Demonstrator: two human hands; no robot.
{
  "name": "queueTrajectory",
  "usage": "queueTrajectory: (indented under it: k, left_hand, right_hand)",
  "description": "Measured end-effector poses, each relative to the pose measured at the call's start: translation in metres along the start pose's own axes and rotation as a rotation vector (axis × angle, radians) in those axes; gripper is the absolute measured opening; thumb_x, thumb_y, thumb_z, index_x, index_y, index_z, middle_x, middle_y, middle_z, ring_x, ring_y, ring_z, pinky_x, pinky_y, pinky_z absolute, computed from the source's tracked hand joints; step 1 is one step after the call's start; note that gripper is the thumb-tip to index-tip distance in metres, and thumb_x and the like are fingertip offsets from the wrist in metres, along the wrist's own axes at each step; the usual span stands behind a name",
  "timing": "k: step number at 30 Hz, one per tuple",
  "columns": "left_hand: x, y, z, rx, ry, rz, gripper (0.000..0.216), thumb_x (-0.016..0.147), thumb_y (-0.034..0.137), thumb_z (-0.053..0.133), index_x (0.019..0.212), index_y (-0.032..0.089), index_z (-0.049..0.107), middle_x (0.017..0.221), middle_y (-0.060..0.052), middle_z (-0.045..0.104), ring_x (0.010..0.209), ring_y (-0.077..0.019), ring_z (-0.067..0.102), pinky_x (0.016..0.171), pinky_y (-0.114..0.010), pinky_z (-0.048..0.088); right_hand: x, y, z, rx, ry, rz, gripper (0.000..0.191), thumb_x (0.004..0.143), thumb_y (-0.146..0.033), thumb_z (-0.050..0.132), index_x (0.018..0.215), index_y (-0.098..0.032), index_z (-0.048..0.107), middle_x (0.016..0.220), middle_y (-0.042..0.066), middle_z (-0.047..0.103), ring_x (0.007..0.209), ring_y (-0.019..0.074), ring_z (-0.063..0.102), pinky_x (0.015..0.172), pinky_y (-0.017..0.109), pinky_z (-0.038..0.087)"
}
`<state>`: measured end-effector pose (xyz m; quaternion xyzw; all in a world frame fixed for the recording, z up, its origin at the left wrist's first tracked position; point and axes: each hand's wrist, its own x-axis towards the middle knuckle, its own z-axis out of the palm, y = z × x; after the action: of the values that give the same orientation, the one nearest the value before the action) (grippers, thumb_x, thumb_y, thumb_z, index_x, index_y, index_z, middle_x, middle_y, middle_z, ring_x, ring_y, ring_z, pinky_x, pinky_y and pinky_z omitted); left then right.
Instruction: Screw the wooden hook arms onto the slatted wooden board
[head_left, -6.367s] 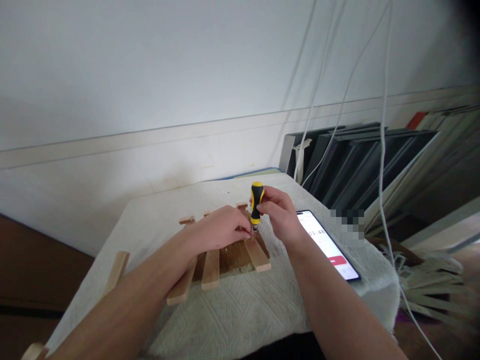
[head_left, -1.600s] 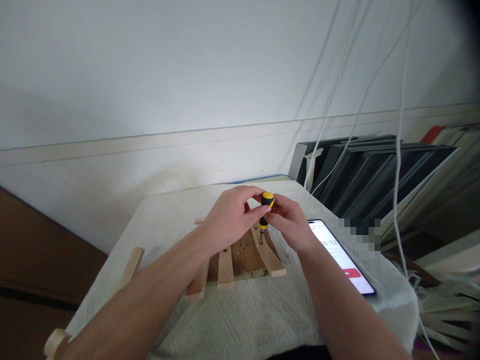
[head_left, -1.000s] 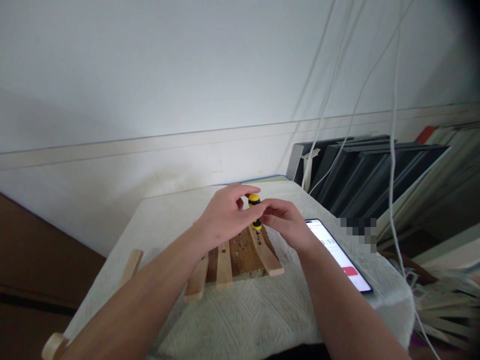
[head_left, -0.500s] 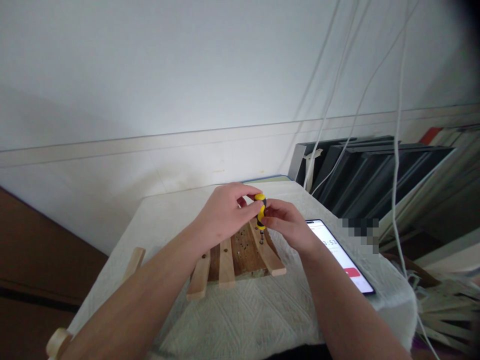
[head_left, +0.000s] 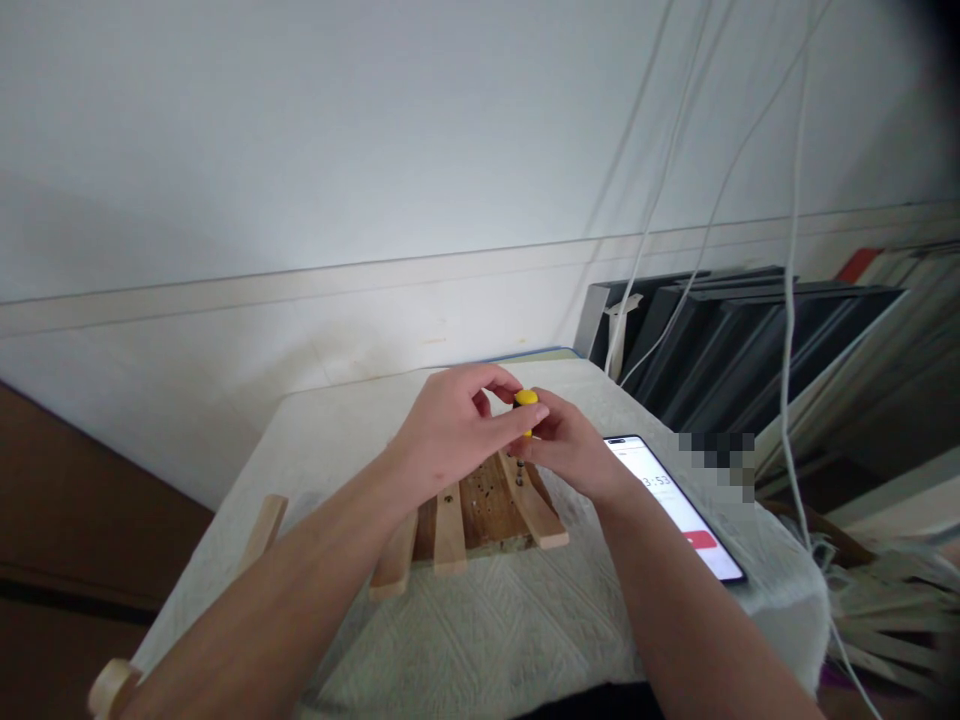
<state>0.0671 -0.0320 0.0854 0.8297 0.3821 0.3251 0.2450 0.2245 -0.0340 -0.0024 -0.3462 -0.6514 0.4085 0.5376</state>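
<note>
A short yellow-and-black screwdriver (head_left: 526, 399) stands upright over a dark wooden board (head_left: 486, 500) with pale slats (head_left: 450, 526) fixed across it. My left hand (head_left: 450, 435) is closed round the handle from the left. From the right, my right hand (head_left: 568, 450) pinches the handle too. The tip points down at the rightmost slat (head_left: 538, 508); most of the handle is hidden by my fingers.
The board lies on a small table under a white textured cloth (head_left: 487, 620). A phone (head_left: 675, 505) with a lit timer screen lies to the right. A loose slat (head_left: 262, 530) rests at the left. White cables (head_left: 787, 300) hang at the right, above dark panels (head_left: 750, 340) leaning on the wall.
My left hand has risen from the slats to grip the screwdriver handle with the right. The handle has turned and shifted slightly between both hands. The phone's timer has counted up.
</note>
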Motion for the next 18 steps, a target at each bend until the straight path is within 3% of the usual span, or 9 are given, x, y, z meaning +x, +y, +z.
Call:
queueTrajectory:
  k: [5, 8, 12, 18]
  left_hand:
    - [0.0002, -0.0002, 0.0022, 0.032, 0.002, 0.036, 0.02, 0.075, 0.035, 0.063, 0.083, 0.017, 0.066, 0.079, -0.002, 0.067, 0.059, -0.0093, 0.051, 0.053, -0.022, 0.04]
    - [0.0004, -0.0023, 0.0025, 0.043, 0.024, 0.062, 0.018, 0.078, 0.03, 0.059, 0.089, 0.018, 0.067, 0.086, -0.003, 0.068, 0.064, -0.0102, 0.054, 0.057, -0.023, 0.043]
    - [0.0004, -0.004, 0.0037, 0.04, 0.042, 0.044, 0.022, 0.08, 0.024, 0.054, 0.097, 0.019, 0.067, 0.094, -0.004, 0.069, 0.067, -0.0108, 0.057, 0.061, -0.024, 0.046]
    - [0.0011, -0.0032, 0.0029, 0.048, 0.086, -0.011, 0.027, 0.074, 0.04, 0.063, 0.087, 0.017, 0.067, 0.085, -0.004, 0.068, 0.063, -0.0111, 0.055, 0.056, -0.024, 0.043]
  right_hand:
    - [0.0003, -0.0043, 0.0002, 0.075, -0.019, -0.001, 0.019, 0.068, -0.021, 0.069, 0.077, -0.023, 0.052, 0.071, -0.004, 0.05, 0.066, 0.0129, 0.047, 0.061, 0.028, 0.04]
    - [0.0006, -0.0062, -0.0008, 0.182, -0.019, -0.032, 0.012, 0.073, -0.023, 0.064, 0.083, -0.023, 0.058, 0.075, -0.002, 0.055, 0.071, 0.0138, 0.052, 0.065, 0.029, 0.042]
    - [0.0009, -0.0049, -0.0023, 0.152, -0.04, -0.006, 0.009, 0.074, -0.021, 0.063, 0.084, -0.021, 0.062, 0.074, -0.001, 0.059, 0.07, 0.0136, 0.054, 0.067, 0.03, 0.043]
    - [0.0008, 0.0005, -0.0017, 0.081, -0.001, -0.017, 0.013, 0.072, -0.02, 0.066, 0.078, -0.022, 0.055, 0.07, -0.004, 0.05, 0.064, 0.0112, 0.046, 0.059, 0.026, 0.038]
